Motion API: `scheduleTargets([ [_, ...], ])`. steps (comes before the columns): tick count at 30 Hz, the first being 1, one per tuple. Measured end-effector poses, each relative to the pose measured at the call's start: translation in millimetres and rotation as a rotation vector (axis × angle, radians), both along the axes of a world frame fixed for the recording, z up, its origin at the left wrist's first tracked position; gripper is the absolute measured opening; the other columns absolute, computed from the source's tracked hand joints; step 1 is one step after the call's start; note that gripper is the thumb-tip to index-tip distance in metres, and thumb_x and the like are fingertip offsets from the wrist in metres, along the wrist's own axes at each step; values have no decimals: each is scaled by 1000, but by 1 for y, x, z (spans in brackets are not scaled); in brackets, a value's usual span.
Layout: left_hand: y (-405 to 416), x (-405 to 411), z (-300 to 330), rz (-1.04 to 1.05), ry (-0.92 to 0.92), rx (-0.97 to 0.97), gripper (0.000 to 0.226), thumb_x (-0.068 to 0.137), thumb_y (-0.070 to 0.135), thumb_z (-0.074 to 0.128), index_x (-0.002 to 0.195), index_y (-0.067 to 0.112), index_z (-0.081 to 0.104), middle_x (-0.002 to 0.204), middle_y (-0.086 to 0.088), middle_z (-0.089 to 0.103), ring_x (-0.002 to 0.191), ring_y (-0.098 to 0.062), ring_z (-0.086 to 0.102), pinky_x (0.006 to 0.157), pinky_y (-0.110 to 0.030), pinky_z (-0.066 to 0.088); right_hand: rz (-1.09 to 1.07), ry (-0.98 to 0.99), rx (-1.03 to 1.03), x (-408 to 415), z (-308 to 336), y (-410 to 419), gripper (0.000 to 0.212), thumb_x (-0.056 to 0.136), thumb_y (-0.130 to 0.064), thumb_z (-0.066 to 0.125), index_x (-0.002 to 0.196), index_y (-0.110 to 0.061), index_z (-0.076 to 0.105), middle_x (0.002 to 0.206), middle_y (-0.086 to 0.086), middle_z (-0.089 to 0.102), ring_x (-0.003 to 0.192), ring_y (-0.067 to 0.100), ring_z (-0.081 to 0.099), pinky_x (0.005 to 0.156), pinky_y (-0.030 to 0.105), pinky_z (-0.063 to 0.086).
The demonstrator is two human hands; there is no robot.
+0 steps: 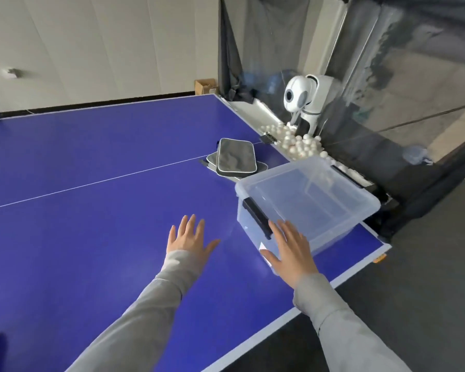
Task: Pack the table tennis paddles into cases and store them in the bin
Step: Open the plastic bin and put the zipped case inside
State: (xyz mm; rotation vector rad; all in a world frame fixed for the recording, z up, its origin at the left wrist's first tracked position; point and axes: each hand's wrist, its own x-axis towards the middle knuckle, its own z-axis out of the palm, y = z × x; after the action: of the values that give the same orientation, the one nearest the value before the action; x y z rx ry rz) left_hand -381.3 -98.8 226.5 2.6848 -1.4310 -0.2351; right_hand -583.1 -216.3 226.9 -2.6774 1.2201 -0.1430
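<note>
Head view shows both hands, left hand (189, 237) and right hand (290, 251), spread flat and holding nothing, the cases (235, 159) stacked near the bench's far right edge beside the clear bin (255, 213), which overhangs that edge and might tip if nudged.

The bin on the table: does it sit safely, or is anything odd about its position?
The clear bin sits askew at the table corner, its far right corner past the edge. The right hand is at its near wall, fingers straight. Nothing looks spilled or damaged.
</note>
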Motion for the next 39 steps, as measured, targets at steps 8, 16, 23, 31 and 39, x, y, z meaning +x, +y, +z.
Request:
scheduleTargets([
  [8, -116, -86, 26, -47, -60, -36, 70, 93, 60, 22, 150, 22, 9, 159, 4, 3, 147, -16, -4, 120, -40, 2, -126, 40, 3, -108, 21, -112, 68, 95, -52, 35, 150, -26, 4, 159, 2, 9, 147, 21, 2, 116, 41, 15],
  [16, -185, -99, 0, 59, -26, -95, 74, 92, 62, 24, 151, 19, 7, 159, 1, 3, 147, -18, -2, 119, -39, 4, -164, 80, 53, -123, 3, -207, 66, 97, -51, 33, 151, -26, 3, 159, 1, 7, 147, 20, 1, 117, 43, 15],
  [23, -207, -81, -40, 267, 103, -163, 79, 91, 61, 30, 151, 19, 0, 160, -2, -6, 147, -20, -9, 120, -37, 3, -163, 120, 74, -115, -11, -296, 64, 97, -49, 34, 150, -25, 8, 158, 2, 14, 146, 20, 7, 116, 43, 18],
  [31, -209, -90, -48, 548, 514, -514, 100, 79, 40, 69, 151, 14, 4, 158, -3, 8, 146, -20, 9, 118, -34, 15, -180, 19, 232, -97, -9, -384, 68, 94, -45, 45, 149, -17, 15, 156, 3, 21, 143, 22, 20, 113, 42, 27],
  [39, -207, -106, -53, 874, 944, -861, 100, 57, 24, 87, 142, 32, 33, 130, 10, 52, 116, -16, 53, 98, -32, 43, -195, -230, 726, -83, -29, -439, 64, 84, -39, 66, 139, -22, 40, 131, -3, 53, 118, 19, 50, 97, 32, 40],
])
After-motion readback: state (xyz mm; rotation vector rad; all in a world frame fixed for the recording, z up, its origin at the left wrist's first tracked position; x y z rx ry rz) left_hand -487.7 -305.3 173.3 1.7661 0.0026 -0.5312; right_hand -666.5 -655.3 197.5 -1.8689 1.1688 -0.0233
